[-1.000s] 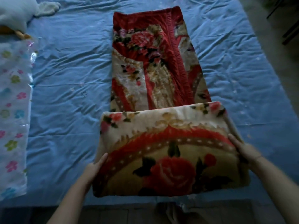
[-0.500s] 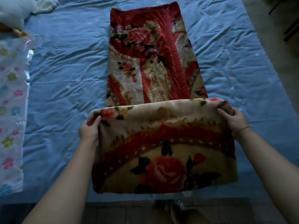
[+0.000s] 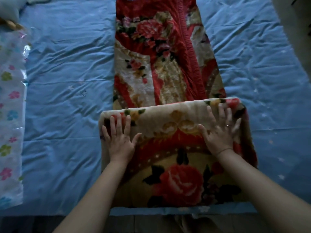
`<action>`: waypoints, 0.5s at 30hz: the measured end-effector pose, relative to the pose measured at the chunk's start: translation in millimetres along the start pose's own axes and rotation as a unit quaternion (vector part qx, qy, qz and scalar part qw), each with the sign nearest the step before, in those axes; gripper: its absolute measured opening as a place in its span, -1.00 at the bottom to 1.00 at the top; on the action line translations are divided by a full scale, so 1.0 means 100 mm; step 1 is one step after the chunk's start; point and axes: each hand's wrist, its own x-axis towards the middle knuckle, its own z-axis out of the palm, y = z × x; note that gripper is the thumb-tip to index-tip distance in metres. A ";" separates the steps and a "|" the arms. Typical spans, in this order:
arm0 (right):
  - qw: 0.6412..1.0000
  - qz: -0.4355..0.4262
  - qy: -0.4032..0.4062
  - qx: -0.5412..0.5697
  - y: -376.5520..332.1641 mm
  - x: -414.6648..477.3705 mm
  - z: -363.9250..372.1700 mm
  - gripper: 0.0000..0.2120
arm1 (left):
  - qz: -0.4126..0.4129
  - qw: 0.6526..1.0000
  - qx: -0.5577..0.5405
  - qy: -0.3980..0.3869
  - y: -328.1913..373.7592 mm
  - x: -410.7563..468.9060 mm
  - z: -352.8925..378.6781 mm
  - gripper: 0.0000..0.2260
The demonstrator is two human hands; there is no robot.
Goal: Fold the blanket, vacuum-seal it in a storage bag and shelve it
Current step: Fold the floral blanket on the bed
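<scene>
Blanket: we find the red and cream floral blanket (image 3: 159, 64) lying as a long strip down the middle of the bed (image 3: 67, 81), its near end doubled over into a thick fold at the bed's near edge.
Left hand: we note the left hand (image 3: 120, 140) laid flat on the left part of the fold, fingers straight and spread, gripping nothing.
Right hand: the right hand (image 3: 218, 132) lies flat on the right part of the fold near its far edge, fingers splayed, holding nothing; we see a ring (image 3: 227, 125) on one finger and a thin band (image 3: 223, 150) at the wrist.
Bag: a clear flower-printed plastic bag (image 3: 10, 115) lies flat along the left edge of the bed, well apart from the blanket.
Bedding: we record a wrinkled blue sheet.
Far left corner: a pale soft item (image 3: 8, 7), too cropped for us to identify.
</scene>
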 end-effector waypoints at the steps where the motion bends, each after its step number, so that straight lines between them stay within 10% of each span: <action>1: 0.999 0.019 -0.031 -0.020 0.01 0.08 0.07 -0.34 | -0.011 0.999 0.015 -0.038 -0.06 0.08 0.06 -0.30; 6: 0.971 0.147 -0.175 -0.073 0.22 0.41 0.49 -0.31 | -0.098 0.971 -0.034 -0.215 -0.24 0.46 0.48 -0.32; 15: 0.967 0.144 -0.211 -0.013 0.28 0.44 0.56 -0.29 | -0.117 0.965 -0.109 -0.206 -0.28 0.53 0.58 -0.25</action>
